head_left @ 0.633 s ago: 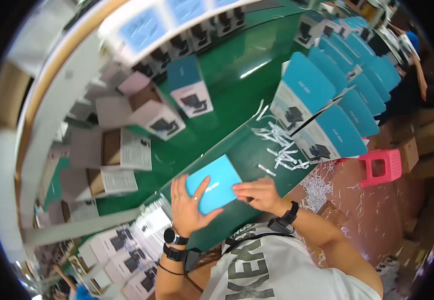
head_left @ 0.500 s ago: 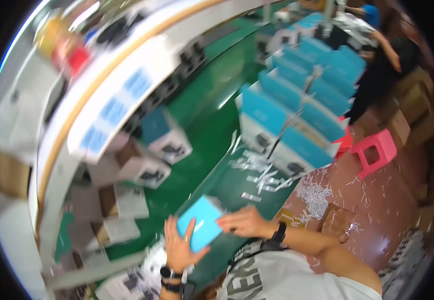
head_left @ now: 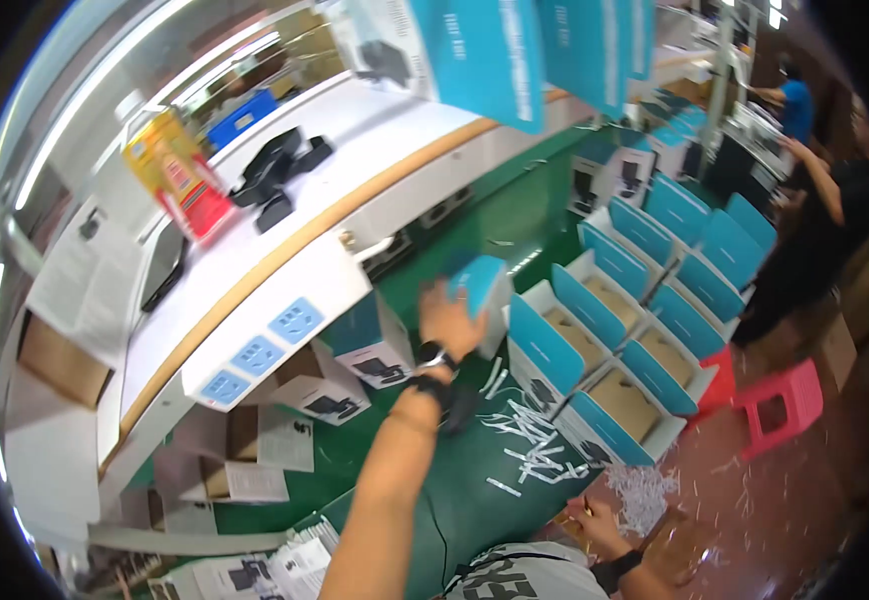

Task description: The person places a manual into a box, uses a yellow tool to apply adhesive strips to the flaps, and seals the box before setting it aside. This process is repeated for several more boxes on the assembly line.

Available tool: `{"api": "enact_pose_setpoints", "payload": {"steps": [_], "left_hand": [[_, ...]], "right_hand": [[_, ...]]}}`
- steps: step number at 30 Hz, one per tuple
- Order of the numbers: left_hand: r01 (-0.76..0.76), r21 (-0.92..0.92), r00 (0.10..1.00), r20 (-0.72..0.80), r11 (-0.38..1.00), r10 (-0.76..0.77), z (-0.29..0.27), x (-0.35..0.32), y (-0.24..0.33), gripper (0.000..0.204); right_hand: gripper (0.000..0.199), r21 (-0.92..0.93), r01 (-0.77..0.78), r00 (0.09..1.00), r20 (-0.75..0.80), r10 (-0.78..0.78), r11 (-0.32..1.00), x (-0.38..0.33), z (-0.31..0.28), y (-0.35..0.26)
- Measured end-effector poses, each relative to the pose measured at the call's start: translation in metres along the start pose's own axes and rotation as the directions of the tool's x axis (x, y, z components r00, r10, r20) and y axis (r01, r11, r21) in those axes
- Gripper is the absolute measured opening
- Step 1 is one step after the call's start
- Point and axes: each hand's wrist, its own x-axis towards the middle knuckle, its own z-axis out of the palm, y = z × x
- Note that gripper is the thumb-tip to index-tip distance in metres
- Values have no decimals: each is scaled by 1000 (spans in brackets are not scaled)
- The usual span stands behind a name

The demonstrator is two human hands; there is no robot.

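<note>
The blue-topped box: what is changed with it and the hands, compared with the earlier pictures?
The blue-topped box has moved forward, past the paper strips, beside the open boxes. The right hand has let go and drawn back; the left hand is still on the box. The strips, open boxes and pink stool stayed.

I see bright tube lights point(head_left: 97, 107) far left, blur on the left hand point(head_left: 450, 318), dimmer floor point(head_left: 745, 510) right, bent edges, black corners.

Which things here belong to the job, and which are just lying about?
Seemingly in the job: blue-topped box touched by the left hand; open blue-flapped boxes; green table.

Apparently just about: white paper strips; pink stool; yellow-and-red container.
</note>
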Motion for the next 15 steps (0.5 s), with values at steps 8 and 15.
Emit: {"api": "enact_pose_setpoints", "payload": {"steps": [8, 15], "left_hand": [[146, -368, 869, 491, 918, 59, 9, 59, -45, 67], [247, -311, 967, 142, 918, -211, -98, -138, -243, 66]], "right_hand": [[19, 213, -210, 976, 102, 192, 954, 7, -10, 2], [20, 12, -240, 916, 335, 222, 971, 10, 7, -1]]}}
